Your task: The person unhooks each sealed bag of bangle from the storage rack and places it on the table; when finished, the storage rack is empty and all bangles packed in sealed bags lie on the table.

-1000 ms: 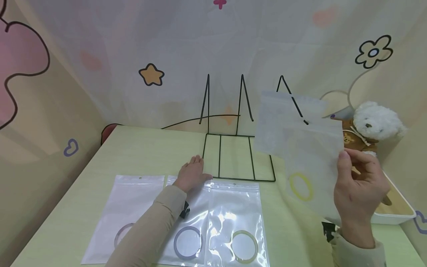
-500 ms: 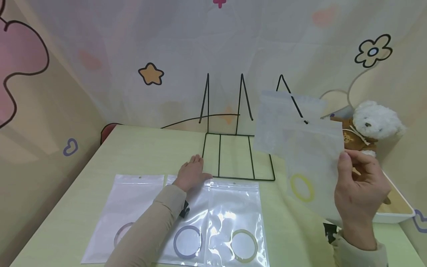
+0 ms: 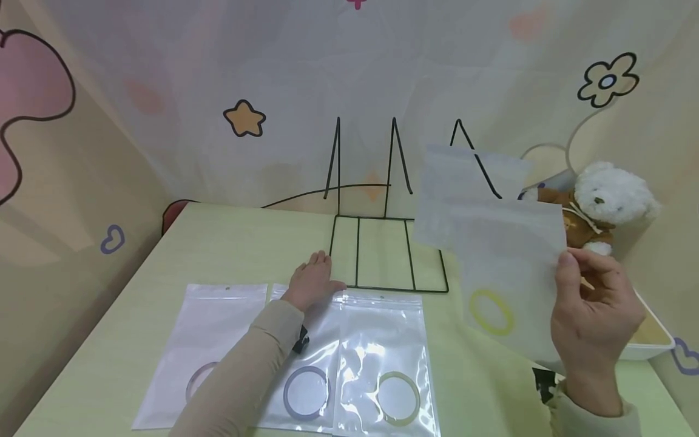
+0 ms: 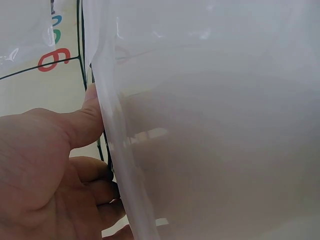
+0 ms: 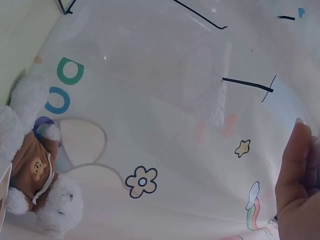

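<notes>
My right hand pinches the right edge of a translucent zip bag between thumb and fingers. A yellow ring shows low in that bag. The tip of a black wire rack's prong meets the bag's top edge; whether it passes through a hole I cannot tell. Behind it, another pale bag hangs on the same prong. My left hand rests at the front left corner of the wire rack, fingers extended. In the left wrist view its thumb is beside a bag's edge.
Three zip bags with ring shapes lie along the front: a left bag, a middle bag, partly under my left arm, and a right bag. A white plush bear and a white-rimmed tray are at right.
My right hand and its bag have shifted slightly right and down, so the bag's top edge now sits at the prong's tip. The left hand stays in place.
</notes>
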